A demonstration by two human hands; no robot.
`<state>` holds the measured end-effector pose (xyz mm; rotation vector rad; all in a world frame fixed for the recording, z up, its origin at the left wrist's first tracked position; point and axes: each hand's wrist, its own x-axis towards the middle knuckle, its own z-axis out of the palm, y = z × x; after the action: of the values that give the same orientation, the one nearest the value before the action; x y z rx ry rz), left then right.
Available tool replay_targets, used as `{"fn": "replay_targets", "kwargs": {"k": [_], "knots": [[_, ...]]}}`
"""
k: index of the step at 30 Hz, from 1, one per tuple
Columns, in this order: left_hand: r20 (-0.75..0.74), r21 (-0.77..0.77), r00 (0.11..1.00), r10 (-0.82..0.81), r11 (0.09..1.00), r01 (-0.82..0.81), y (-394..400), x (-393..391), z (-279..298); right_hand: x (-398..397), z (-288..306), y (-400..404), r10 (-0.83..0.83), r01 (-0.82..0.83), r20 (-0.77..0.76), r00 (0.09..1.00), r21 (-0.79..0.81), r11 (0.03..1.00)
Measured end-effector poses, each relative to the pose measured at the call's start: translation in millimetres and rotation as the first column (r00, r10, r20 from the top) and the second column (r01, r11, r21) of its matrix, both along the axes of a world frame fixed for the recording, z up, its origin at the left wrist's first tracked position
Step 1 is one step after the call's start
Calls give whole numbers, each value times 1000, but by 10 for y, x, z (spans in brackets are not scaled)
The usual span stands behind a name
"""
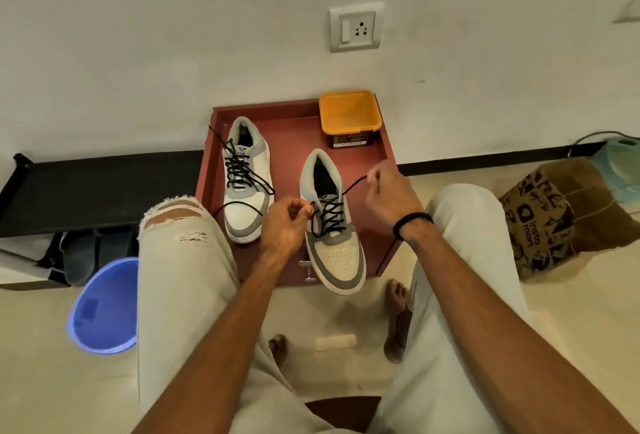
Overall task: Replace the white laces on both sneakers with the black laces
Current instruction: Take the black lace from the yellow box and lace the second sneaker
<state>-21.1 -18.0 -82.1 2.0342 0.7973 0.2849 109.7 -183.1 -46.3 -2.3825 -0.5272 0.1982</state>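
Both hands pinched shut on the black lace [329, 217] of the near sneaker [332, 222]. Left hand [285, 222] grips one end close at the eyelets; right hand [389, 198] holds the other end drawn out taut, up and away from the shoe. Lacing looks complete to the upper eyelets. No white laces in sight.

Risks, as judged: the toe of this sneaker overhangs the near edge of the red surface [294, 132], so a hard pull toward the body could tip it off. Uneven tension would leave one end short for tying.

Second sneaker [244, 179] sits beyond the left hand, already black-laced, its loose ends trailing toward that hand and over the surface edge; they could snag. Orange tub [348, 118] stands well beyond the right hand, clear of the work. Blue bucket [104, 309] on the floor outside the left knee; paper bag [543, 218] outside the right. Nothing blocks the hands.
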Motion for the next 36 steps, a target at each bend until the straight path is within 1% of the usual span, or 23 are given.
{"fn": "replay_targets", "kwargs": {"k": [2, 3, 5, 7, 8, 9, 11, 13, 14, 15, 16, 17, 18, 19, 20, 21, 22, 24, 26, 29, 31, 33, 36], "knots": [[-25, 9, 1000, -12, 1000, 13, 60, 7, 20, 39, 96, 2, -128, 175, -184, 975, 269, 947], [-42, 23, 999, -19, 1000, 20, 87, 18, 27, 74, 146, 18, -160, 278, -302, 940, 402, 872], [-75, 87, 996, -40, 995, 46, 130, 16, 21, 160, 209, 43, -101, 508, -577, 811, 607, 611], [-97, 170, 993, -69, 982, 84, 130, -7, 26, 230, 244, -7, 26, 713, -762, 648, 618, 332], [-105, 209, 991, -82, 972, 103, 132, -11, 30, 269, 236, -43, 57, 770, -803, 593, 587, 252], [-117, 246, 989, -92, 962, 119, 137, -10, 41, 300, 229, -76, 61, 797, -823, 565, 563, 218], [-173, 310, 980, -96, 939, 147, 152, -11, 85, 337, 204, -108, 16, 804, -824, 566, 556, 211], [-261, 348, 962, -77, 922, 168, 177, -16, 131, 368, 172, -90, -75, 772, -783, 617, 584, 253], [-285, 347, 956, -64, 923, 165, 185, -25, 158, 374, 167, -72, -162, 732, -727, 667, 597, 328], [-284, 331, 958, -44, 933, 141, 187, -26, 177, 379, 159, -62, -261, 668, -630, 732, 586, 458], [-257, 304, 966, -16, 948, 97, 178, -27, 207, 365, 151, -52, -343, 582, -487, 803, 519, 626], [-219, 275, 976, 14, 960, 48, 169, -18, 222, 335, 124, -44, -377, 481, -314, 871, 386, 787], [-168, 273, 985, 36, 962, 11, 166, -3, 242, 290, 95, -22, -346, 370, -139, 928, 217, 903], [-112, 280, 993, 47, 960, -14, 168, 22, 248, 240, 78, 15, -264, 262, 15, 964, 78, 962], [-55, 264, 998, 38, 964, -22, 173, 57, 243, 202, 84, 71, -152, 154, 129, 980, -2, 988], [-13, 210, 1000, 25, 977, -21, 165, 102, 262, 177, 117, 144, -23, 30, 191, 981, -34, 999], [2, 136, 1000, 10, 991, -10, 155, 155, 280, 181, 138, 224, 119, -112, 194, 974, -46, 993], [-59, 73, 998, -21, 997, 26, 140, 258, 281, 171, 168, 404, 359, -348, 76, 930, -123, 929], [-144, 75, 988, -52, 995, 63, 138, 335, 248, 168, 120, 589, 478, -471, -46, 877, -285, 835], [-153, -81, 988, -38, 996, 26, 145, 413, 210, 211, 70, 825, 509, -525, -202, 837, -559, 642], [-139, -108, 990, -17, 994, 2, 182, 467, 156, 263, 92, 951, 517, -567, -280, 809, -606, 559], [-119, -117, 992, -31, 993, 16, 209, 478, 121, 290, 111, 999, 513, -601, -337, 789, -592, 537], [-69, -164, 997, -21, 986, 9, 242, 468, 64, 373, 79, 950, 490, -611, -365, 792, -507, 609]]}}
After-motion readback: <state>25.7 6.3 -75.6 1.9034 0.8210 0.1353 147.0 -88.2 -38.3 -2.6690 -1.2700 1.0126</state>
